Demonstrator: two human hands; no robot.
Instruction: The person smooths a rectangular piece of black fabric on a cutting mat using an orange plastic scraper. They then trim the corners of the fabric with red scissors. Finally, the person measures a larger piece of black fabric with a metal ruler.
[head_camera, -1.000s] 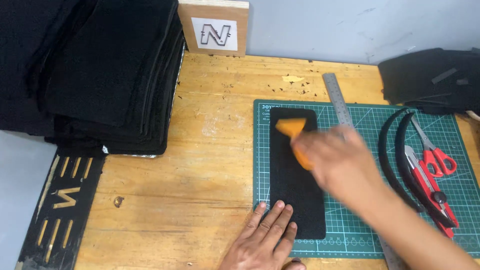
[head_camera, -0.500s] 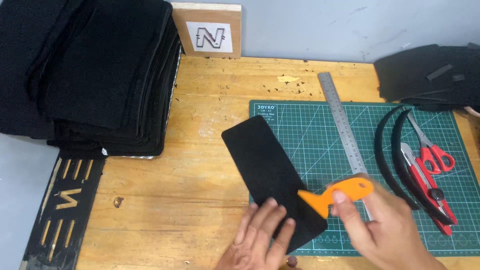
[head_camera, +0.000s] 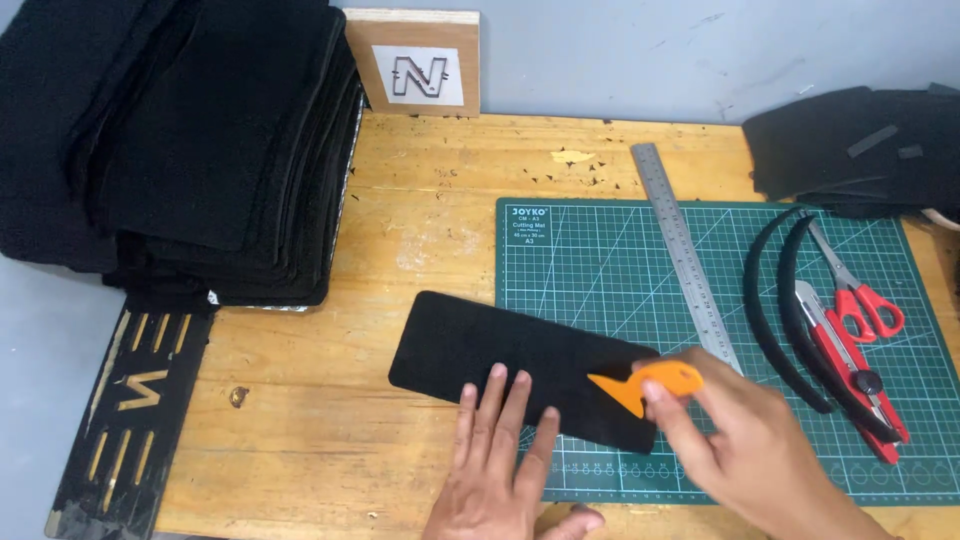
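Wooden desk (head_camera: 330, 440) carried a green gridded cutting mat (head_camera: 620, 270). Black rounded felt strip (head_camera: 480, 355) lay slantwise, half off the mat's left edge. Left hand (head_camera: 500, 470) pressed flat on it, fingers spread. Right hand (head_camera: 750, 460) grip closed on orange plastic scraper (head_camera: 650, 383). Risk: strip could skid if pressure eased. Open desk left of strip; steel ruler (head_camera: 685, 260) close right.
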